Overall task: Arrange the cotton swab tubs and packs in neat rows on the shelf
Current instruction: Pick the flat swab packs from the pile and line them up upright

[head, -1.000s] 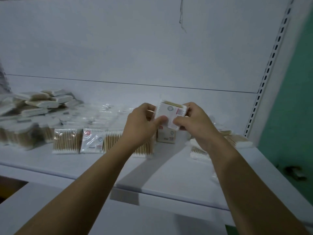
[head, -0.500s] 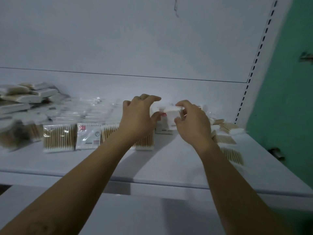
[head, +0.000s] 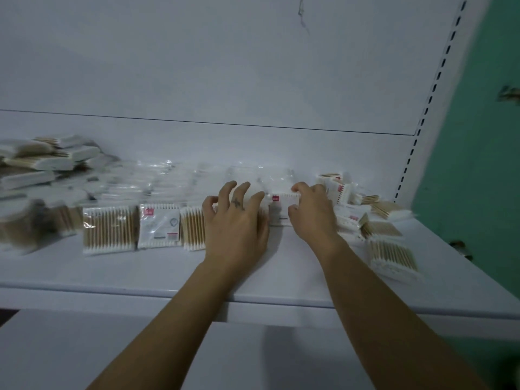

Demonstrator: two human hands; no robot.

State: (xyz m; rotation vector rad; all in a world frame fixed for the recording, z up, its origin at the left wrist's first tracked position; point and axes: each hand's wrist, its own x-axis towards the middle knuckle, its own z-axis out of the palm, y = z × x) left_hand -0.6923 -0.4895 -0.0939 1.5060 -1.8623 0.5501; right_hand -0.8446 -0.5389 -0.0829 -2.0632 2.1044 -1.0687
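Observation:
A row of flat cotton swab packs stands along the white shelf (head: 157, 274): a wooden-stick pack (head: 109, 232), a white-labelled pack (head: 159, 229), and a third pack (head: 192, 229) partly under my left hand. My left hand (head: 235, 220) hovers over the row's right end with fingers spread and loosely bent, holding nothing. My right hand (head: 311, 213) pinches a white pack with a red label (head: 281, 205) by its right edge, set upright at the end of the row.
A loose heap of packs (head: 39, 175) lies at the left. Clear plastic bags (head: 174, 178) sit behind the row. Scattered packs (head: 391, 249) lie at the right, near the slotted upright (head: 430, 102) and the green wall (head: 478, 164).
Both hands came down from holding the white pack in the air to the shelf. My left hand let go of it; the right hand keeps it at the row's end.

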